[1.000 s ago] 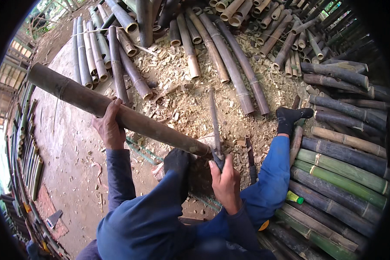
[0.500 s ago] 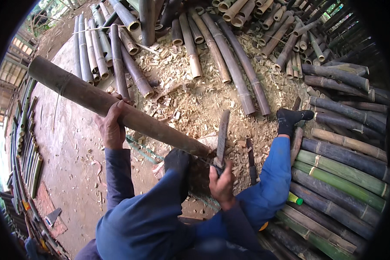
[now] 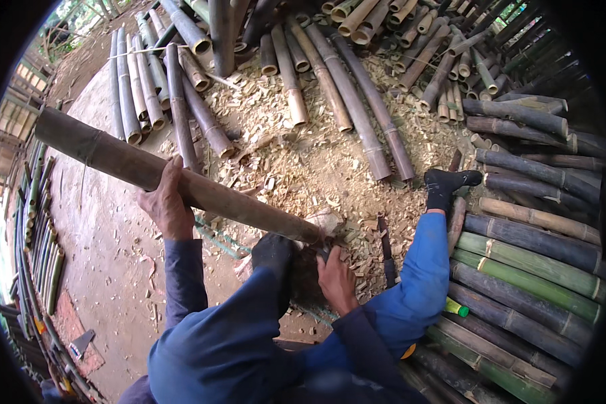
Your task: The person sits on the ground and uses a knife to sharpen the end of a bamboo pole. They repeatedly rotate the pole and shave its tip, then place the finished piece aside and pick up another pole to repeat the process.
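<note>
A thick brown bamboo pole (image 3: 239, 207) slants across the view, from its wide end at the upper left down to its narrow end near the middle. My left hand (image 3: 165, 205) is closed round its upper half from below. My right hand (image 3: 338, 277) is closed on the dark handle of a machete, close beside the pole's lower end. The machete's blade can hardly be made out now. That lower end lies by a pale chopped wood block (image 3: 324, 219), beside my dark-socked foot (image 3: 273, 254).
A second long blade (image 3: 385, 248) with a dark handle lies on the ground between my legs. Wood chips (image 3: 283, 161) cover the ground ahead. Bamboo poles (image 3: 532, 259) are stacked at the right, more lean at the back. A small saw (image 3: 81, 343) lies at the far left.
My right hand has moved slightly up and left to the pole's lower end, and the machete's upright blade has swung out of clear sight. The pole's wide end has dropped a little.
</note>
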Action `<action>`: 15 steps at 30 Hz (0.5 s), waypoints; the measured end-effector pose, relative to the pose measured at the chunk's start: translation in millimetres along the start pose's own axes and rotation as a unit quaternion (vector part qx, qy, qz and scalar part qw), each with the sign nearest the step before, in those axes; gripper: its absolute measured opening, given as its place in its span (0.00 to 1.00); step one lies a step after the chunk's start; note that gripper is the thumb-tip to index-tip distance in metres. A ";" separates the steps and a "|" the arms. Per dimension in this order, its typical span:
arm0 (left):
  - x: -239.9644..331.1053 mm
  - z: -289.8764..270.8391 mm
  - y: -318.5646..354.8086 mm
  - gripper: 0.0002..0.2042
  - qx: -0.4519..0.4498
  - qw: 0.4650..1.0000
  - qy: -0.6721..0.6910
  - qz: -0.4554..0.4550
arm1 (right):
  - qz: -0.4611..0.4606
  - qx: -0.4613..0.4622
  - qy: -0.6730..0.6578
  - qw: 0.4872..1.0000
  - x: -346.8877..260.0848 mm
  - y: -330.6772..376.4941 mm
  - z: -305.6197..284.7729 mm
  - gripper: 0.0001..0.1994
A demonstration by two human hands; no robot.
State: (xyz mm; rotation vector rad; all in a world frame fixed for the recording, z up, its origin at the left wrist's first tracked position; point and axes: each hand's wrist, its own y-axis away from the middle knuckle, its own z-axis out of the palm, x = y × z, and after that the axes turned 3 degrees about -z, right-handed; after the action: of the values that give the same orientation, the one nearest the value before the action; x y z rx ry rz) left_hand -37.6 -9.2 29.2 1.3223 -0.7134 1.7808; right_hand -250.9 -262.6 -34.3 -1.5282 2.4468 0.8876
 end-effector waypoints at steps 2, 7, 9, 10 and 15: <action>1.9 -0.4 2.3 0.21 -0.031 0.999 -0.001 0.040 | -0.034 0.049 -0.047 0.997 0.1 -4.8 -4.2 0.20; 1.4 -9.8 -2.0 0.20 -0.099 0.994 0.050 -0.008 | -0.108 0.115 -0.202 0.967 11.2 13.6 -14.3 0.16; -0.2 -15.6 -3.3 0.21 -0.141 0.987 0.074 0.008 | -0.162 0.212 -0.257 0.929 13.6 17.5 -8.5 0.13; -1.0 -18.4 -3.8 0.23 -0.147 0.987 0.069 -0.005 | -0.147 0.197 -0.249 0.937 13.3 15.2 -3.1 0.14; -7.4 -26.2 -3.3 0.21 -0.137 0.985 0.097 -0.028 | -0.016 0.013 -0.074 0.997 14.4 -8.5 6.1 0.20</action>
State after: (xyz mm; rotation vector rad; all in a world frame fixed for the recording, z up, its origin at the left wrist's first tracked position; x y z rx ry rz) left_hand -47.1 11.7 14.3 0.9626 -0.7734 1.6711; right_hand -251.8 -273.2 -48.5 -1.4348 2.3147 0.9237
